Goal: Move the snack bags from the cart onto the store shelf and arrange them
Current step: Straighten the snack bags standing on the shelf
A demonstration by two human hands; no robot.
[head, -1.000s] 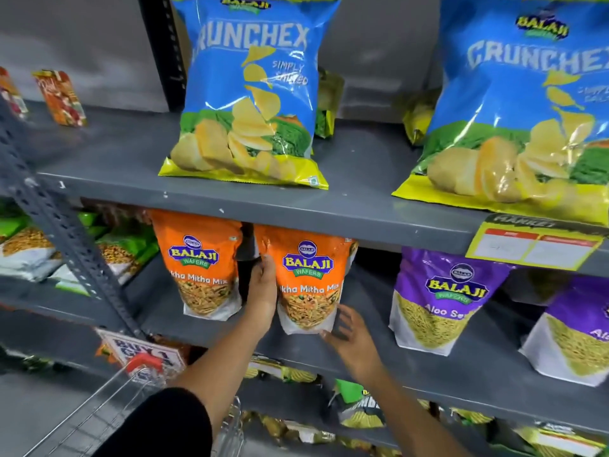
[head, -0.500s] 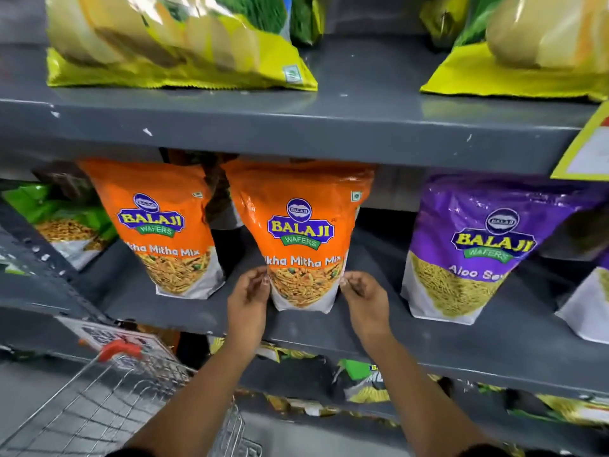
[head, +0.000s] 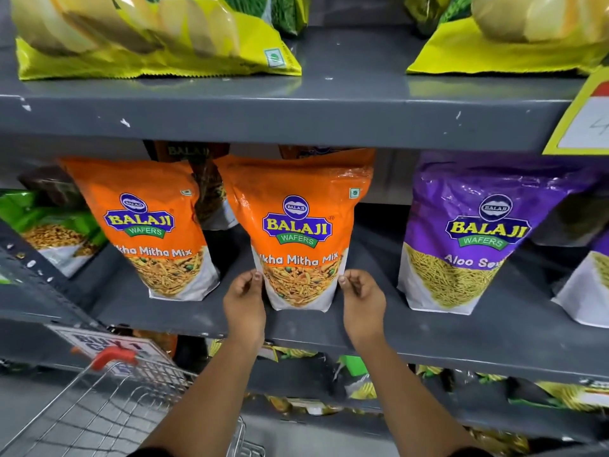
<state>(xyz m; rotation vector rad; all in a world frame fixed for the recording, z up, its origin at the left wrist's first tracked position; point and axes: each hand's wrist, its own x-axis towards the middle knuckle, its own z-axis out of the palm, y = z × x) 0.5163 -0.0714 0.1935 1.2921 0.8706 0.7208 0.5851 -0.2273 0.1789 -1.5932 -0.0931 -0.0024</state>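
Observation:
An orange Balaji mix bag [head: 298,232] stands upright on the grey middle shelf [head: 428,328]. My left hand [head: 245,300] touches its lower left corner with the fingertips, and my right hand [head: 362,300] touches its lower right corner. Neither hand wraps around the bag. A second orange mix bag [head: 148,225] stands just to the left, apart from it. A purple Aloo Sev bag [head: 471,232] stands to the right. The wire cart [head: 99,407] with a red handle sits at the lower left; its contents are out of view.
Large chip bags [head: 155,37] lie on the upper shelf [head: 296,117]. A green bag [head: 49,225] stands at the far left behind a slanted metal post [head: 36,275]. A yellow price tag [head: 583,120] hangs at the right. More bags fill the bottom shelf.
My left hand came down from the bag's upper left side to its lower corner. My right hand rose to the opposite corner. The view tilted down and closer.

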